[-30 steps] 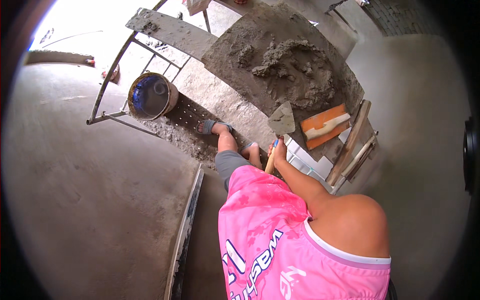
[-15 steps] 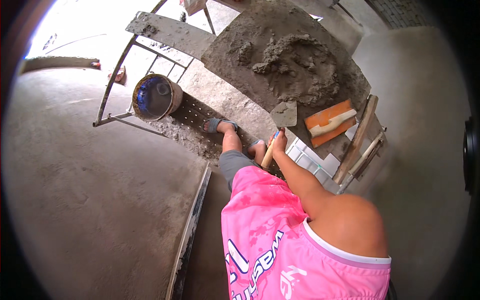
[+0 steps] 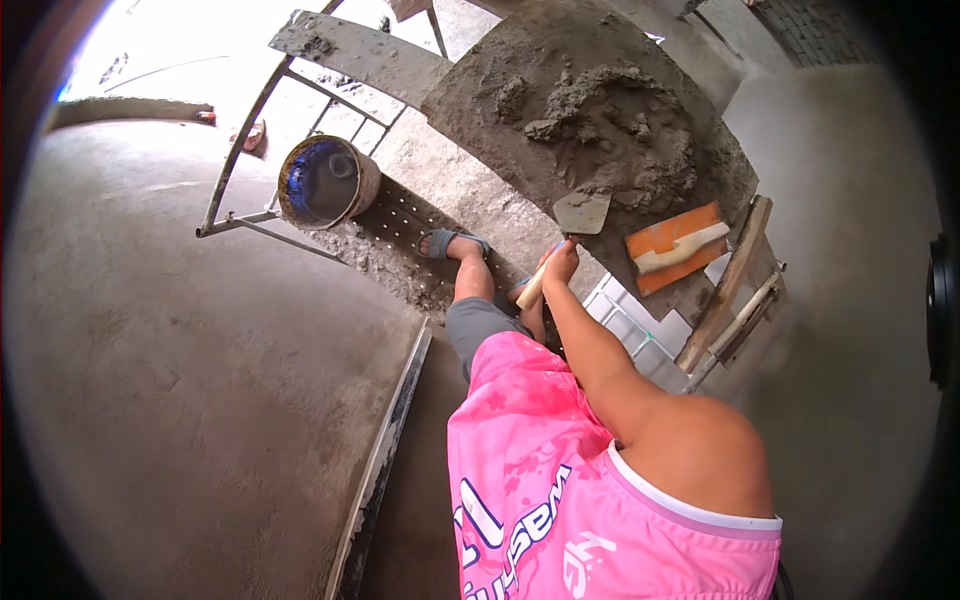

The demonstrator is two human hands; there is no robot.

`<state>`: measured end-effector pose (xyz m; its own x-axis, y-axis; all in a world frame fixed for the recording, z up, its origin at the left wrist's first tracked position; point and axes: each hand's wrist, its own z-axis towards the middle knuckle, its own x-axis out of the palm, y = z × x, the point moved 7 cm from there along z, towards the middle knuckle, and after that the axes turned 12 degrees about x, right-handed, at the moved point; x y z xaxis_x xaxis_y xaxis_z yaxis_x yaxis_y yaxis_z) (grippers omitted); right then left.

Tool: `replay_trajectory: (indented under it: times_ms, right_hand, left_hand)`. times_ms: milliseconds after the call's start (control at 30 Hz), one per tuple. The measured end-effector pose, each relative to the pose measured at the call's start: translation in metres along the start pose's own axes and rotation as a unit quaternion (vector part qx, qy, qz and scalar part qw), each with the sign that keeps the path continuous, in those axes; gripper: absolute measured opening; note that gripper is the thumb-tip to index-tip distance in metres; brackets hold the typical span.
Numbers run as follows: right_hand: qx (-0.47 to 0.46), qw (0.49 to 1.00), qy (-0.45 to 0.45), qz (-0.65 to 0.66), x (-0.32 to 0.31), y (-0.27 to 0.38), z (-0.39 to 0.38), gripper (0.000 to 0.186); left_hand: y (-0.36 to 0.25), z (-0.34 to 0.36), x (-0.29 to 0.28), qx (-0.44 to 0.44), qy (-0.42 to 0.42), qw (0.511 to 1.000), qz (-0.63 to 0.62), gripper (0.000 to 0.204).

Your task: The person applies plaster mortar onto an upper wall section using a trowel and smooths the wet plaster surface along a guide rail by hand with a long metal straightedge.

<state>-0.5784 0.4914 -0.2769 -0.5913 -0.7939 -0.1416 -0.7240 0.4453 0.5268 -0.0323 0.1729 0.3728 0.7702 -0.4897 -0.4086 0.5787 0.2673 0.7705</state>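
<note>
Because glare whitens the upper left, what lies beyond the scaffold frame (image 3: 232,160) is hard to make out. Beside it a bucket (image 3: 368,188), its inside blue, hides one end of the perforated plank (image 3: 408,213); a long bar (image 3: 385,455) nearer the person is cut off by the lower edge. One sandalled foot (image 3: 468,245) shows on the plank, the other mostly covered by the arm and tool. The right hand (image 3: 563,262) is clamped around the wooden handle of a trowel (image 3: 582,213), whose blade overlaps the mortar board (image 3: 455,108) at its near left edge; whether they touch I cannot tell. The left hand is out of view, its state unknown. A mortar heap (image 3: 620,130) covers the board's middle. An orange float (image 3: 680,248) lies toward its right corner, beside a wooden strip (image 3: 728,280) that blocks the edge there.
</note>
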Motion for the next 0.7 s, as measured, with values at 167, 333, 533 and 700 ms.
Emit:
replay_trajectory:
  times_ms: [167,333,533,700]
  right_hand:
    - [0.018,0.999,-0.024,0.022,0.003,-0.001,-0.003,0.051]
    - [0.067,0.989,0.101,0.084,0.012,0.008,0.002,0.045]
    - [-0.096,0.949,0.294,-0.060,0.068,0.064,-0.011,0.045]
    - [-0.431,0.769,0.310,-0.358,0.143,0.094,-0.102,0.017]
  left_hand:
    - [0.005,0.002,0.007,0.001,0.008,1.000,0.003,0.154]
    - [0.003,0.001,0.007,0.005,0.003,1.000,0.002,0.154]
    - [-0.009,0.003,-0.019,0.014,0.013,1.000,-0.003,0.157]
    - [-0.011,0.009,-0.018,0.018,0.032,0.998,0.052,0.157]
